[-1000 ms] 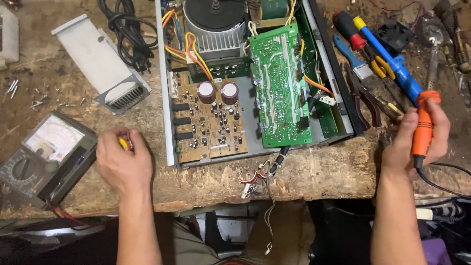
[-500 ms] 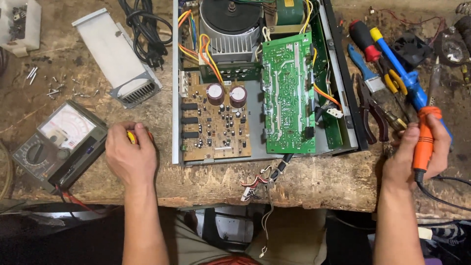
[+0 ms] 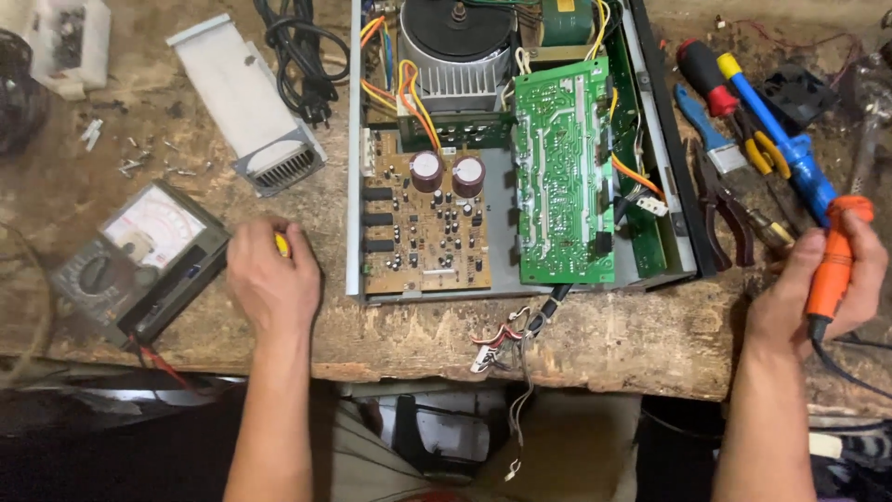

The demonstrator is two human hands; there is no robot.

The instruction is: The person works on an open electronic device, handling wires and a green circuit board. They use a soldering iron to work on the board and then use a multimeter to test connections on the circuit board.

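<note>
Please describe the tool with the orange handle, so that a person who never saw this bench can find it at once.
Start at the open metal chassis in the middle of the wooden bench. Go right, past the pliers, to the bench's right edge, where the right hand grips the tool. It alone has an orange handle with a black cord at its lower end; the nearby tools lie loose and are blue, red or black.

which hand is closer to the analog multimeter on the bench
Left. The left hand rests just right of the analog multimeter, nearly touching it; the right hand holds an orange-handled tool far across the bench.
</note>
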